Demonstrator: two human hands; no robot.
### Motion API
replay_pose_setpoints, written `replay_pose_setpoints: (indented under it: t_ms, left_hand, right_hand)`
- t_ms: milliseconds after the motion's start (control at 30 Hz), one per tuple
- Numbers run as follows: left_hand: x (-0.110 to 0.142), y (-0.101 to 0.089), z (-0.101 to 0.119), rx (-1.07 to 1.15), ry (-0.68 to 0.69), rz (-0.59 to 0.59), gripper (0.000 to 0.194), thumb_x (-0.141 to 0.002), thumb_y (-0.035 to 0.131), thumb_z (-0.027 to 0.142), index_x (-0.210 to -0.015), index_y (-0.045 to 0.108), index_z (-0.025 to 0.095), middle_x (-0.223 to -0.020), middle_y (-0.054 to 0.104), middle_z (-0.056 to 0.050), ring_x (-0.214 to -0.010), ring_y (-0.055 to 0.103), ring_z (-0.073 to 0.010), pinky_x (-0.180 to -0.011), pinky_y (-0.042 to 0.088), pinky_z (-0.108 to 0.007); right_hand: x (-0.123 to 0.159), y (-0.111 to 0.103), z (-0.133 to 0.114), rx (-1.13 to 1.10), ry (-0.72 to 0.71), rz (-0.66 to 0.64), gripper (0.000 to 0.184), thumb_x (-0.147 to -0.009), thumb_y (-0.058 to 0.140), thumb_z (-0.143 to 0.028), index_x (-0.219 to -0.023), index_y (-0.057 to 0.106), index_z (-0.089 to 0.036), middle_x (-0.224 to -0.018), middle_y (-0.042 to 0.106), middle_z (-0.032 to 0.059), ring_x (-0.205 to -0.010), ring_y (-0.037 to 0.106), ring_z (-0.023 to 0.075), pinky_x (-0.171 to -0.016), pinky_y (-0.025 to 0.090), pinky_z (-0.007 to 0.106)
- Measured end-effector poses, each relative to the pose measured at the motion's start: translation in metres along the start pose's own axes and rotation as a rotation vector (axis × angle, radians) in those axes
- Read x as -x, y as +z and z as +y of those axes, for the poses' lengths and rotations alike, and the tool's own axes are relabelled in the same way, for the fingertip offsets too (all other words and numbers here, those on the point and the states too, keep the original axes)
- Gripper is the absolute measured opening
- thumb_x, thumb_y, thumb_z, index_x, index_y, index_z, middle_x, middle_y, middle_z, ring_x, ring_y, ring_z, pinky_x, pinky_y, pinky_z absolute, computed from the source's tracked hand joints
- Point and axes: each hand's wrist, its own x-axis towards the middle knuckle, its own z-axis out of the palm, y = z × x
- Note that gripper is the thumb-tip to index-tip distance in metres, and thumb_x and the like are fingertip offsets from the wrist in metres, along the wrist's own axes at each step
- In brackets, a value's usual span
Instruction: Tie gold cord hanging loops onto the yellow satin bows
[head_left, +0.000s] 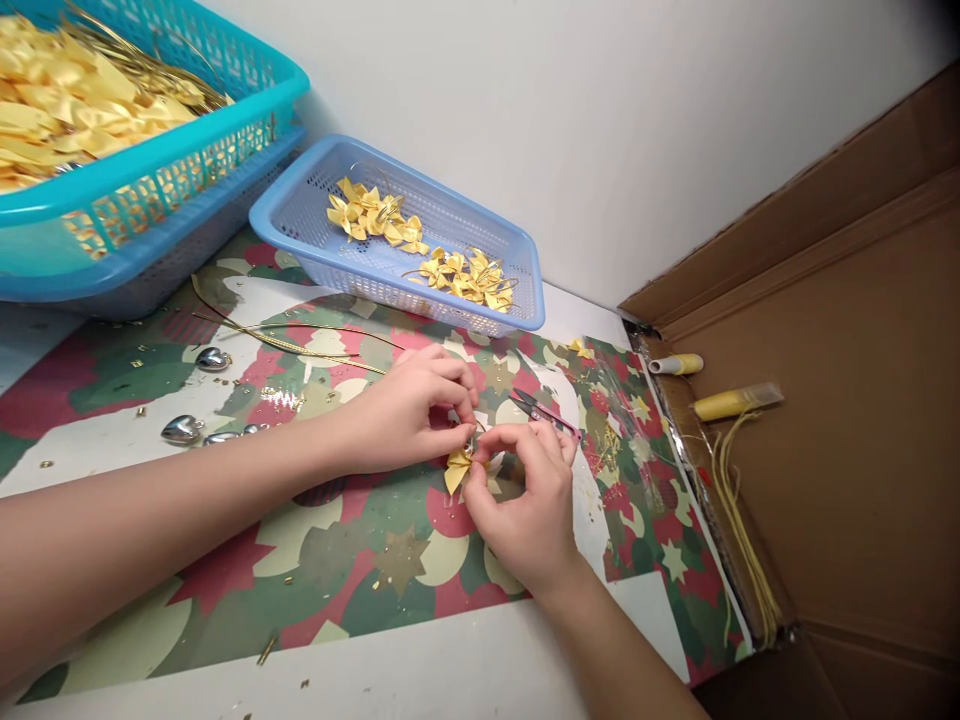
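A small yellow ribbon bow [456,472] is held just above the patterned sheet, between my two hands. My right hand [529,500] pinches the bow's right side between thumb and forefinger. My left hand [420,410] is closed just above the bow, thumb and fingertips together; what they grip is mostly hidden, though a thin cord shows close by. Small thread snips [544,412] with dark blades lie beside my right hand, partly behind its fingers. Left of my left hand, loose gold cords [300,350] lie across the sheet.
Silver heart charms [182,430] lie beyond my left forearm. A blue basket [405,290] holds finished-looking yellow bows. At upper left, a turquoise basket [247,130] is heaped with yellow ribbon pieces and gold cords. A cardboard wall [840,400] bounds the right, with yellow strings [739,540] along it.
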Motion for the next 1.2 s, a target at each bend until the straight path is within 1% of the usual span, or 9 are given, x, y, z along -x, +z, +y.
replay_pose_setpoints:
  t_ms: [100, 233, 300, 367, 433, 633, 800, 1000, 1200]
  left_hand:
    - [0.0, 0.0, 0.0, 0.007, 0.007, 0.004, 0.018, -0.081, 0.06, 0.026, -0.066, 0.069, 0.022, -0.087, 0.068, -0.005, -0.093, 0.055, -0.0242, -0.084, 0.042, -0.038]
    - [0.0, 0.001, -0.001, 0.015, 0.028, 0.008, 0.019, -0.082, 0.061, 0.027, -0.066, 0.069, 0.022, -0.086, 0.068, -0.004, -0.091, 0.056, -0.0235, -0.083, 0.041, -0.037]
    - [0.0, 0.001, -0.001, 0.014, 0.039, 0.01, 0.019, -0.083, 0.06, 0.027, -0.066, 0.069, 0.022, -0.086, 0.068, -0.004, -0.09, 0.056, -0.0231, -0.082, 0.04, -0.037]
    - [0.0, 0.001, -0.002, 0.014, 0.046, 0.012, 0.019, -0.084, 0.06, 0.027, -0.068, 0.07, 0.022, -0.086, 0.068, -0.003, -0.09, 0.056, -0.023, -0.083, 0.04, -0.037]
    - [0.0, 0.001, -0.001, 0.016, 0.046, 0.016, 0.019, -0.084, 0.061, 0.027, -0.068, 0.07, 0.022, -0.086, 0.068, -0.004, -0.09, 0.056, -0.023, -0.082, 0.04, -0.037]
    - [0.001, 0.002, -0.001, 0.015, 0.059, 0.027, 0.019, -0.084, 0.06, 0.027, -0.068, 0.07, 0.022, -0.085, 0.068, -0.004, -0.09, 0.054, -0.0232, -0.081, 0.04, -0.036]
    - [0.0, 0.001, -0.001, 0.019, 0.052, 0.026, 0.02, -0.085, 0.059, 0.025, -0.068, 0.069, 0.02, -0.086, 0.069, -0.004, -0.089, 0.054, -0.0224, -0.081, 0.04, -0.036]
    - [0.0, 0.002, -0.002, 0.023, 0.071, 0.034, 0.019, -0.084, 0.06, 0.024, -0.068, 0.069, 0.02, -0.086, 0.069, -0.004, -0.091, 0.055, -0.0223, -0.082, 0.041, -0.036]
    - [0.0, 0.002, -0.003, 0.019, 0.076, 0.034, 0.02, -0.085, 0.06, 0.025, -0.068, 0.068, 0.02, -0.086, 0.069, -0.004, -0.091, 0.055, -0.0222, -0.081, 0.04, -0.036]
  right_hand:
    - [-0.001, -0.001, 0.001, -0.034, 0.038, 0.01, 0.015, -0.074, 0.056, -0.013, -0.082, 0.054, -0.025, -0.075, 0.068, -0.0033, -0.073, 0.06, 0.0195, -0.082, 0.037, 0.041]
    - [-0.003, -0.001, 0.006, -0.187, 0.234, 0.034, 0.011, -0.077, 0.059, -0.018, -0.085, 0.056, -0.025, -0.082, 0.068, 0.0007, -0.081, 0.063, 0.022, -0.082, 0.046, 0.04]
    - [-0.004, 0.0, 0.008, -0.277, 0.317, 0.005, 0.013, -0.077, 0.061, -0.02, -0.088, 0.056, -0.025, -0.082, 0.068, 0.0007, -0.082, 0.065, 0.0218, -0.083, 0.049, 0.04]
    - [-0.005, 0.002, 0.009, -0.342, 0.357, -0.034, 0.015, -0.077, 0.063, -0.021, -0.089, 0.055, -0.025, -0.081, 0.07, -0.0001, -0.082, 0.067, 0.0215, -0.084, 0.051, 0.04]
    - [-0.006, 0.003, 0.009, -0.371, 0.373, -0.052, 0.016, -0.077, 0.064, -0.021, -0.089, 0.054, -0.025, -0.08, 0.071, -0.0004, -0.083, 0.068, 0.0219, -0.085, 0.052, 0.041]
    - [-0.006, 0.005, 0.007, -0.392, 0.393, -0.041, 0.015, -0.077, 0.064, -0.023, -0.088, 0.054, -0.025, -0.079, 0.07, -0.0003, -0.08, 0.069, 0.0211, -0.084, 0.052, 0.04]
    - [-0.004, 0.006, 0.008, -0.369, 0.42, -0.037, 0.014, -0.077, 0.063, -0.025, -0.087, 0.055, -0.025, -0.081, 0.07, 0.0006, -0.085, 0.068, 0.023, -0.085, 0.052, 0.041]
    - [-0.004, 0.008, 0.008, -0.375, 0.377, -0.021, 0.015, -0.077, 0.063, -0.024, -0.088, 0.054, -0.025, -0.08, 0.071, -0.0003, -0.084, 0.069, 0.0223, -0.085, 0.052, 0.041]
    - [-0.002, 0.01, 0.01, -0.36, 0.381, -0.029, 0.014, -0.077, 0.062, -0.024, -0.088, 0.054, -0.025, -0.077, 0.071, 0.0002, -0.087, 0.068, 0.0236, -0.083, 0.051, 0.041]
